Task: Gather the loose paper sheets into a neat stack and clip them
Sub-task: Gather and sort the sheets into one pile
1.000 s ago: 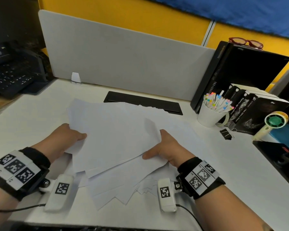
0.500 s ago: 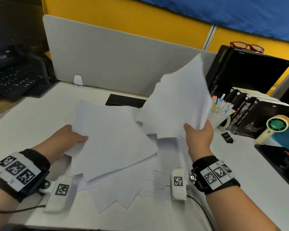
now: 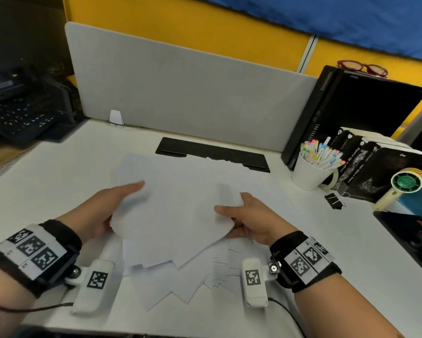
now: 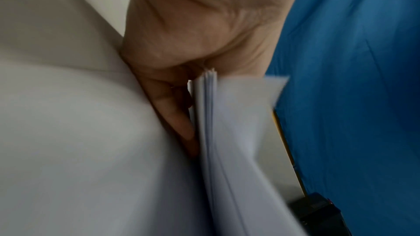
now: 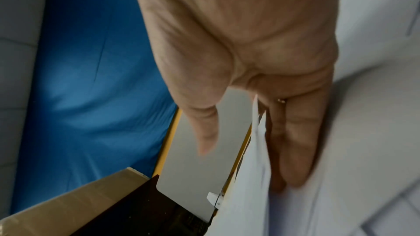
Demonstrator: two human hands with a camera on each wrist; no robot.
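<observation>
A bundle of white paper sheets (image 3: 178,206) is held just above the middle of the white desk (image 3: 46,181). My left hand (image 3: 107,211) grips its left edge, thumb on top and fingers underneath (image 4: 177,114). On the opposite edge my right hand (image 3: 249,218) holds it, fingers (image 5: 293,141) under the sheets and thumb (image 5: 204,128) above. The bundle's edges (image 4: 209,114) are uneven. More loose sheets (image 3: 180,281) lie fanned out on the desk below the bundle. A black binder clip (image 3: 335,200) lies on the desk to the right, beyond my right hand.
At the right stand a white cup of markers (image 3: 309,174), books (image 3: 375,172), a handheld fan (image 3: 407,184) and a black computer case (image 3: 356,113). A grey divider (image 3: 180,93) closes the back, with a black cable slot (image 3: 212,154) before it. A keyboard (image 3: 22,118) sits far left.
My right hand, which had lifted a bundle of sheets high, has brought it down onto the sheets in my left hand. Both hands now hold one joined bundle.
</observation>
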